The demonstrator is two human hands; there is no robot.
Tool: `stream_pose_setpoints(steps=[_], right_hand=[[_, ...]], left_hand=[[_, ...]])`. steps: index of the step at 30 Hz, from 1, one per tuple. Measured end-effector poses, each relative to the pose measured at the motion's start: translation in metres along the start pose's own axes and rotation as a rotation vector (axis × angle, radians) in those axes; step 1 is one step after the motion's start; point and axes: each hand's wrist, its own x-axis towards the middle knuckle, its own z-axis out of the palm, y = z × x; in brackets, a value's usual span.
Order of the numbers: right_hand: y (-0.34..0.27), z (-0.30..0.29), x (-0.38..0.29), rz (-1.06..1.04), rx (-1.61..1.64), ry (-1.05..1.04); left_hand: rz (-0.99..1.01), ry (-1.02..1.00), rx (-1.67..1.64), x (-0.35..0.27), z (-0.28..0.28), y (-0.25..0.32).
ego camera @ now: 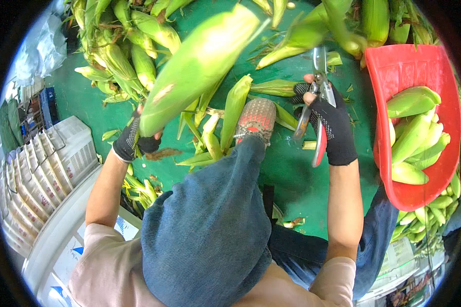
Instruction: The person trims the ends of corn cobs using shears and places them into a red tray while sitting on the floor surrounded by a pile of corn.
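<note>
In a black fingerless glove, my left hand (138, 134) grips the lower end of a large green ear of corn in its husk (194, 71), which slants up and to the right, its outline blurred. My right hand (324, 119), gloved alike, is closed around hand pruners (320, 144) with red on a handle; the metal blades point away from me. Just left of those fingers lies a husked-leaf ear (274, 88). Between my hands, more ears in green husks (235, 111) rest on the green surface (299, 184) around my shoe (256, 119).
A heap of unshucked corn (119, 61) lies at the upper left, with more ears (311, 30) at the upper right. A red plastic scoop (411, 59) at the right holds several trimmed ears. Stacked white crates (57, 153) stand at the left; more corn (426, 218) is piled below the scoop.
</note>
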Motion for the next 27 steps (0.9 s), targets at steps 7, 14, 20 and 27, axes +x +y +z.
stream_pose_setpoints(steps=[7,14,20,27], right_hand=[[-0.017,0.005,0.019,-0.078,-0.034,-0.456],[0.039,0.013,-0.003,-0.096,0.101,-0.094],[0.063,0.033,-0.009,0.104,0.253,0.123],[0.03,0.026,-0.006,-0.356,-0.959,0.133]], left_hand=[[-0.212,0.238,0.32,-0.01,0.084,0.064],[0.39,-0.411,-0.676,0.081,0.061,0.017],[0.528,-0.175,-0.478,0.153,0.147,0.034],[0.771,0.196,0.194,0.168,0.155,0.044]])
